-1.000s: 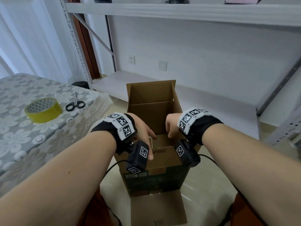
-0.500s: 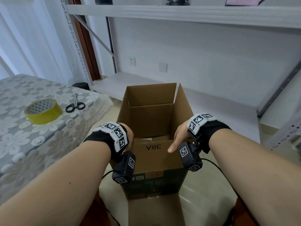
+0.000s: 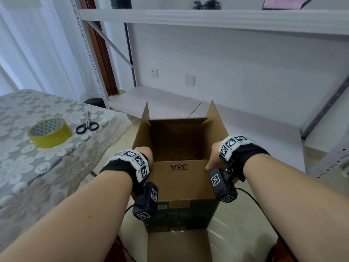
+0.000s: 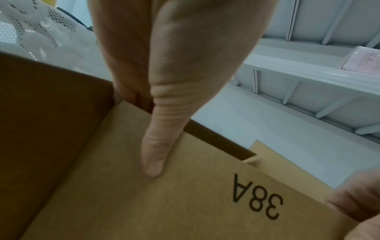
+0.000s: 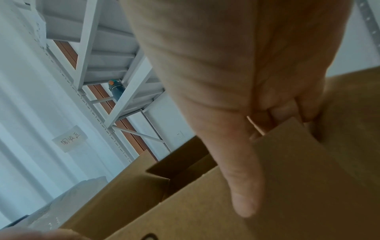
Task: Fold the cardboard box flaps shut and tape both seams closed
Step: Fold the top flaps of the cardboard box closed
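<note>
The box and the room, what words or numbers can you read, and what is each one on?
"38A": printed in black on the near flap of the cardboard box, upside down in the head view; both hands hold this flap.
Handwritten characters on a white paper sign in the right wrist view: too blurred to read.
Labels on the box's dark green front: too small to read.
Pink sheet on the top shelf: print unreadable.
</note>
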`<state>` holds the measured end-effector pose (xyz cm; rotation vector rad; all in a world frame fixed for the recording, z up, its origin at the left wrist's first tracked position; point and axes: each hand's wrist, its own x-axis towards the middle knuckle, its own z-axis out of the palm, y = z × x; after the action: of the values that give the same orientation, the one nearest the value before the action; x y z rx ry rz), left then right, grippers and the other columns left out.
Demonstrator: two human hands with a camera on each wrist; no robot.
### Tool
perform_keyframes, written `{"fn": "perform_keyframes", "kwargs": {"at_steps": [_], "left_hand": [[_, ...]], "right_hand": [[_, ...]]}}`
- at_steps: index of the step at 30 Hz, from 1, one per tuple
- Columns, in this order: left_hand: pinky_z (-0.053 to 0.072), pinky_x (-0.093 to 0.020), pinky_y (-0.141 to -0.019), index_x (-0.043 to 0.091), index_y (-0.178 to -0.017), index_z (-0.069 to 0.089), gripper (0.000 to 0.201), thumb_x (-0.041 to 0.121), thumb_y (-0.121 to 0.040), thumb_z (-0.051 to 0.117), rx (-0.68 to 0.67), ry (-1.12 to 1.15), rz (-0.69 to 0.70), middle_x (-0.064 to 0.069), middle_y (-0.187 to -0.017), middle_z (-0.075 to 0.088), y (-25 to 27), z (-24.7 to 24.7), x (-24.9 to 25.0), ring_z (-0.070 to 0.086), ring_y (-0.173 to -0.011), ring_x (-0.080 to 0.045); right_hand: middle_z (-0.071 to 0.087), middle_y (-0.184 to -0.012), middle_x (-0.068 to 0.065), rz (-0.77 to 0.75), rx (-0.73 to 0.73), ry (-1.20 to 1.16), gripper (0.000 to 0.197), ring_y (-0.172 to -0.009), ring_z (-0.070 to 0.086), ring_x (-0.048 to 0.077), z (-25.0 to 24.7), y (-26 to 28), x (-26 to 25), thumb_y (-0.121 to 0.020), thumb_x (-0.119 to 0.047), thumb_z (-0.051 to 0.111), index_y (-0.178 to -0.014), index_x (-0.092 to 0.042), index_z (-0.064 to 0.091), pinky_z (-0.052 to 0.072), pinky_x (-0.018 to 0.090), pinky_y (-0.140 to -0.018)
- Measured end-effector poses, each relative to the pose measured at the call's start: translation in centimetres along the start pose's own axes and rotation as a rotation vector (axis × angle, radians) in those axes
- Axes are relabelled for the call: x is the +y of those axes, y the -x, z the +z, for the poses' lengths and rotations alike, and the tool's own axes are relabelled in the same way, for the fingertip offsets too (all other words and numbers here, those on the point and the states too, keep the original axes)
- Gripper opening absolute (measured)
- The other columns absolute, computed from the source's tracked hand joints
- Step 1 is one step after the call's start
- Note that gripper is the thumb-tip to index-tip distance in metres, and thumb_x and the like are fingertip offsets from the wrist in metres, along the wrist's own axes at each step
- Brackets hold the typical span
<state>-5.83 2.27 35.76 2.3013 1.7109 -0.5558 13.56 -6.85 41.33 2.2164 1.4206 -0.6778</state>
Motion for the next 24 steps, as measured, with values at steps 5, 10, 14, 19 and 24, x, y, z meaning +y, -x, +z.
{"fn": "perform_keyframes", "kwargs": {"at_steps": [5,10,14,19,24], "left_hand": [[0.044,-0.034,-0.096,0.009,-0.128,0.052,0.053,0.033,-0.084,0.069,0.034,-0.029,-0.006,-0.011,-0.131,0.048,0.0,0.5,0.7,0.051,-0.121,-0.027],[0.035,-0.040,-0.107,0.014,-0.143,0.034,0.069,0.040,-0.087,0.065,0.096,0.082,0.006,-0.010,-0.145,0.035,0.0,1.1,1.0,0.034,-0.134,-0.028],[0.026,-0.044,-0.115,0.014,-0.148,0.024,0.071,0.041,-0.091,0.058,0.079,0.091,-0.002,-0.010,-0.152,0.027,-0.2,1.5,0.8,0.023,-0.141,-0.029],[0.020,-0.044,-0.116,0.015,-0.151,0.014,0.068,0.018,-0.092,0.049,0.048,0.104,0.007,-0.009,-0.156,0.019,0.0,1.3,1.1,0.014,-0.144,-0.028],[0.026,-0.043,-0.113,0.013,-0.148,0.023,0.061,0.013,-0.092,0.048,0.067,0.137,0.010,-0.012,-0.152,0.028,0.3,0.7,1.3,0.023,-0.141,-0.031]], "right_hand": [[0.067,-0.104,0.009,0.042,0.082,-0.017,0.064,-0.093,0.063,0.027,0.4,-1.7,0.0,-0.074,-0.064,0.064,-0.110,-0.011,0.064,0.051,0.040,-0.091],[0.060,-0.125,0.011,0.054,0.080,-0.031,0.061,-0.114,0.057,0.027,0.6,-1.1,-0.2,-0.087,-0.053,0.056,-0.126,-0.006,0.054,0.043,0.036,-0.100],[0.051,-0.136,0.013,0.035,0.090,-0.038,0.061,-0.125,0.049,0.027,0.7,-0.9,-0.6,-0.094,-0.048,0.048,-0.135,-0.003,0.045,0.037,0.035,-0.104],[0.046,-0.140,0.016,0.052,0.100,-0.061,0.065,-0.130,0.043,0.029,0.9,-0.8,-0.9,-0.095,-0.049,0.045,-0.138,-0.001,0.041,0.033,0.033,-0.106],[0.048,-0.139,0.014,0.021,0.075,-0.146,0.065,-0.128,0.046,0.028,0.5,-1.1,-0.8,-0.094,-0.052,0.043,-0.137,-0.003,0.043,0.035,0.034,-0.104]]}}
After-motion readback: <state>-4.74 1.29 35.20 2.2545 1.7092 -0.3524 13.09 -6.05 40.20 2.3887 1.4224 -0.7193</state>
